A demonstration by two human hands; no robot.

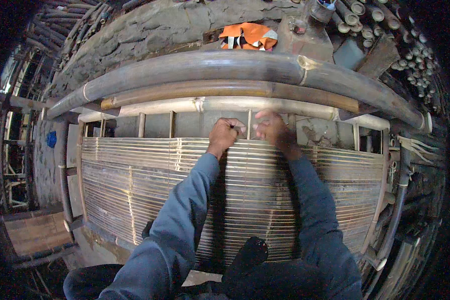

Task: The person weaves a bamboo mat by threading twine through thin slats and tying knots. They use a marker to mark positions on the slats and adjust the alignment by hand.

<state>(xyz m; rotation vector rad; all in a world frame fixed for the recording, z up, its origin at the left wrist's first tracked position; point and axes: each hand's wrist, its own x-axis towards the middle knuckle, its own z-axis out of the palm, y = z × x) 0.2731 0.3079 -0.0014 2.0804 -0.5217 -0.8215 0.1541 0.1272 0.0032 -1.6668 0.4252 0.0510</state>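
Observation:
A wide panel of thin pale bamboo strips [150,177] lies in front of me, its rows running left to right and tied across by lighter bindings. At its far edge my left hand [224,136] is closed, thumb and fingers drawn together; what they hold, if anything, is too small to make out. Just to the right, my right hand [274,132] is raised over the same edge, smeared by motion, so its finger positions are unclear. Between the two hands stands a thin upright stick [249,125], one of several crosspieces reaching the pale bamboo pole [265,105] beyond.
Beyond the pale pole lie a brown bamboo pole [185,91] and a thick grey bamboo pole [210,67]. An orange cloth [252,35] rests behind them. Cut bamboo poles [365,17] are stacked at the back right. My dark-clad foot [252,252] is over the panel's near part.

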